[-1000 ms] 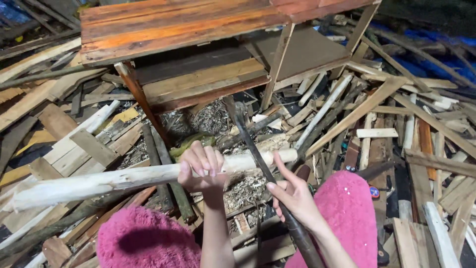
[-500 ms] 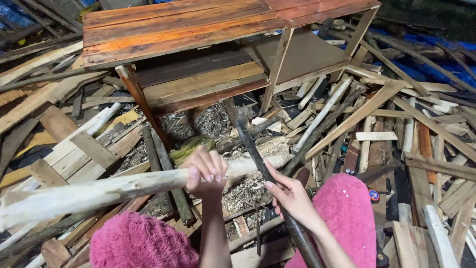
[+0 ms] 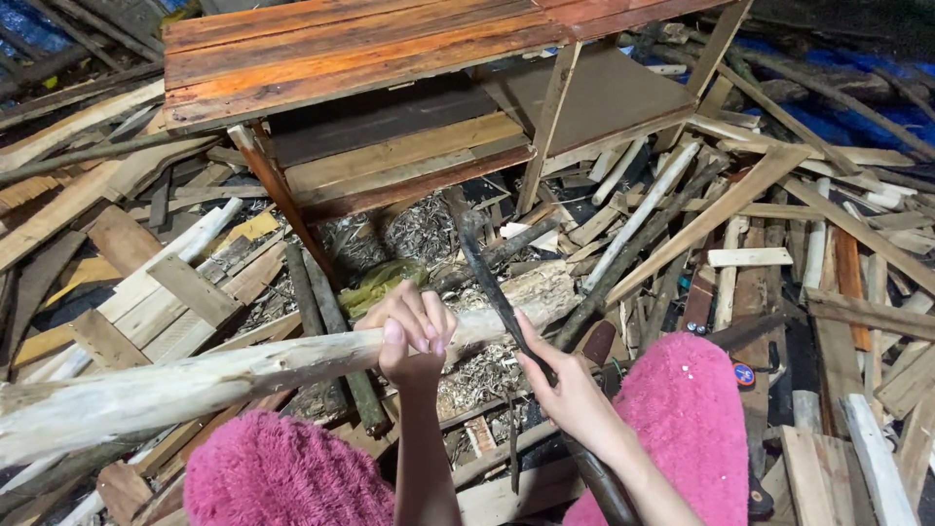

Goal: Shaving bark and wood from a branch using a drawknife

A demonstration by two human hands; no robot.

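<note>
My left hand [image 3: 414,331] grips a long pale peeled wooden pole [image 3: 195,385] that lies across my lap, running from the lower left to its far end near the middle of the view. My right hand [image 3: 570,394] is wrapped around the dark handle of a long, dark curved blade [image 3: 487,268], which points up and away, crossing over the pole's far part. My knees are covered in fuzzy pink fabric [image 3: 687,409] on both sides of my arms.
A low wooden table [image 3: 370,49] with reddish planks and a lower shelf stands ahead. Scrap planks, sticks and wood shavings [image 3: 419,234] lie all around. A blue tarp [image 3: 857,122] shows at the upper right.
The pole has slid toward the lower left and tilted, its near end dropping lower. My left hand moved with it. The blade stays over the pole.
</note>
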